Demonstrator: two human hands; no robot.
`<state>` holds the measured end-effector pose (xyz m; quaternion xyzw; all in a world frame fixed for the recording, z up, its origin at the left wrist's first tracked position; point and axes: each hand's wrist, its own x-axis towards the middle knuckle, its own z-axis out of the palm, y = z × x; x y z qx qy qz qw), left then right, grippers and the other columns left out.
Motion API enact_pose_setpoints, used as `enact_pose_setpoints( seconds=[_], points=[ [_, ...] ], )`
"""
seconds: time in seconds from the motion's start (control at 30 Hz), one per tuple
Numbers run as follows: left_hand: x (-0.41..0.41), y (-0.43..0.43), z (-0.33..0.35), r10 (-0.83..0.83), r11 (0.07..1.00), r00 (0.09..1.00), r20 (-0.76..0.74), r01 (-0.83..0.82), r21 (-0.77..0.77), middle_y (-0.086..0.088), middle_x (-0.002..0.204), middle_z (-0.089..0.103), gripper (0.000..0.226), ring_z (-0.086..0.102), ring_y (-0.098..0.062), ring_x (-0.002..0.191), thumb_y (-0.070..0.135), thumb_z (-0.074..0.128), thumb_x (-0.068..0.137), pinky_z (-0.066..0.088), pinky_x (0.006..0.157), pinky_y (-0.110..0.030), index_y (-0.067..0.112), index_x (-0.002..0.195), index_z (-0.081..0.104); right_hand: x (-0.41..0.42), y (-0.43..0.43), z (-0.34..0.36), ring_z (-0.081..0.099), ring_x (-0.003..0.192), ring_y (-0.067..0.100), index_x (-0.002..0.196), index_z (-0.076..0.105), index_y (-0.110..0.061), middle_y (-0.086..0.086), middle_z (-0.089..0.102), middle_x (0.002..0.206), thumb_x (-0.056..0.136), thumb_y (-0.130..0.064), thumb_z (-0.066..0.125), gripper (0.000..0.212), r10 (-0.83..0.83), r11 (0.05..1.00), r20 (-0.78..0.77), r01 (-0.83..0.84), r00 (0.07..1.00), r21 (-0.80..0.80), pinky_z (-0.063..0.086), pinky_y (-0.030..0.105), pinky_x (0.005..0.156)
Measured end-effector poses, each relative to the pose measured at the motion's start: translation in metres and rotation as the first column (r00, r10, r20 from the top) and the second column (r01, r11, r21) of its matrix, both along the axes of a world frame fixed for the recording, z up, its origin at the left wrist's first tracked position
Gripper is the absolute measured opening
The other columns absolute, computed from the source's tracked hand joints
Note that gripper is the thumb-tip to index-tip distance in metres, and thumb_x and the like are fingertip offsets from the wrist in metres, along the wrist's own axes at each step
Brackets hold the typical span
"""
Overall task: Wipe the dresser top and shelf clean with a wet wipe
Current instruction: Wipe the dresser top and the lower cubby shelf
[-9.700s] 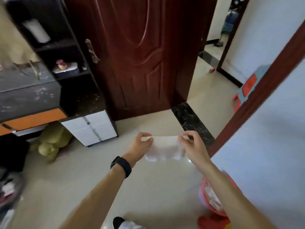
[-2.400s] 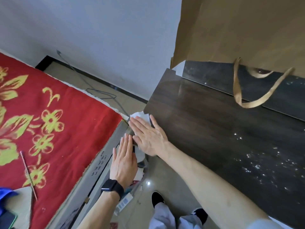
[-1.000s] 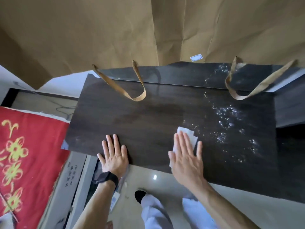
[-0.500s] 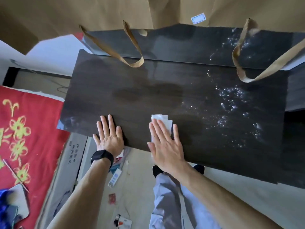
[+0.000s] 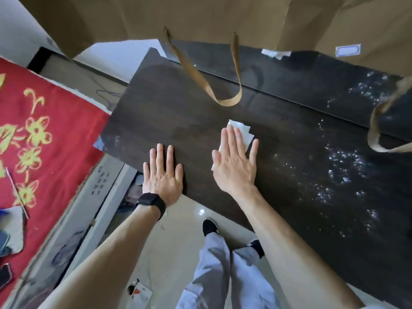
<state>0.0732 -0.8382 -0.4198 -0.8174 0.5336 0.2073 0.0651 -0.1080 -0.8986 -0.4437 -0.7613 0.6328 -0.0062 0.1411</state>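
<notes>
The dark wood dresser top (image 5: 178,121) fills the middle of the head view. My right hand (image 5: 234,161) lies flat on it, fingers spread, pressing a white wet wipe (image 5: 242,130) against the surface; the wipe's corner sticks out past my fingertips. My left hand (image 5: 162,172), with a black watch on the wrist, rests flat and empty on the dresser's front edge, to the left of the right hand. White dusty specks (image 5: 343,166) cover the right part of the top.
A large brown paper bag (image 5: 223,16) stands at the back of the dresser, its handles (image 5: 214,85) drooping onto the top. A red bedcover with yellow flowers (image 5: 33,134) lies to the left. The tiled floor and my legs (image 5: 218,270) are below the front edge.
My right hand has slid the wipe away from the front edge, farther onto the dresser top and a little right. My left hand stays at the front edge.
</notes>
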Motion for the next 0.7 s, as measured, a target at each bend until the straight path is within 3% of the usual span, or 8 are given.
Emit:
enact_pose_setpoints(
  seconds=[0.1,0.2,0.27,0.37,0.5,0.7],
  points=[
    [-0.008,-0.021,0.0,0.014,1.0,0.999,-0.047,-0.015,-0.025,-0.005,0.163,-0.019,0.07,-0.02,-0.023,0.149,0.052,0.02,0.1,-0.005,0.122,-0.049,0.023,0.156,-0.008,-0.077,0.023,0.001,-0.001,0.154,0.016,0.158,0.006,-0.01,0.004,0.001,0.167,0.104,-0.042,0.018,0.064,-0.196,0.981,-0.085,0.196,0.977,-0.014,0.003,0.063,0.119],
    [-0.025,-0.046,-0.005,-0.052,0.997,0.997,-0.059,0.048,-0.065,-0.002,0.161,-0.025,0.077,-0.024,-0.019,0.148,0.062,0.015,0.098,-0.01,0.12,-0.049,0.019,0.155,-0.015,-0.104,0.032,0.008,0.008,0.154,0.022,0.157,0.013,-0.005,0.009,0.007,0.166,0.102,-0.041,0.024,0.067,-0.33,0.943,-0.108,0.333,0.938,0.007,0.009,0.064,0.118],
    [-0.029,-0.052,-0.009,-0.09,0.991,0.995,-0.042,0.085,-0.101,0.0,0.161,-0.026,0.076,-0.025,-0.017,0.148,0.063,0.012,0.097,-0.01,0.12,-0.049,0.02,0.155,-0.016,-0.078,0.016,0.008,0.008,0.153,0.025,0.157,0.013,-0.005,0.01,0.007,0.166,0.102,-0.042,0.023,0.067,-0.244,0.97,-0.098,0.243,0.965,-0.031,0.01,0.061,0.12],
    [-0.022,-0.054,-0.015,-0.108,0.99,0.994,-0.036,0.104,-0.097,0.001,0.16,-0.028,0.075,-0.026,-0.016,0.147,0.063,0.012,0.097,-0.011,0.12,-0.048,0.024,0.154,-0.017,0.0,-0.045,0.006,-0.004,0.153,0.019,0.158,0.006,-0.01,0.005,0.0,0.167,0.104,-0.044,0.017,0.064,-0.01,0.998,-0.01,0.009,1.0,-0.055,0.001,0.056,0.122],
    [-0.022,-0.054,-0.017,-0.117,0.989,0.992,-0.041,0.113,-0.092,0.001,0.16,-0.028,0.073,-0.027,-0.015,0.147,0.063,0.012,0.098,-0.012,0.12,-0.047,0.025,0.154,-0.018,0.048,-0.115,0.005,-0.01,0.153,0.014,0.158,-0.001,-0.016,-0.002,-0.005,0.167,0.104,-0.044,0.01,0.062,0.078,0.997,-0.018,-0.077,0.997,0.01,-0.01,0.053,0.121],
    [-0.023,-0.054,-0.014,-0.1,0.99,0.993,-0.069,0.092,-0.105,0.0,0.162,-0.025,0.075,-0.024,-0.017,0.148,0.063,0.014,0.098,-0.009,0.121,-0.049,0.023,0.155,-0.014,-0.095,-0.077,0.011,-0.011,0.152,0.01,0.158,-0.001,-0.018,-0.006,-0.008,0.166,0.102,-0.044,0.009,0.063,-0.322,0.944,-0.086,0.327,0.943,0.049,-0.003,0.06,0.121]
  ],
)
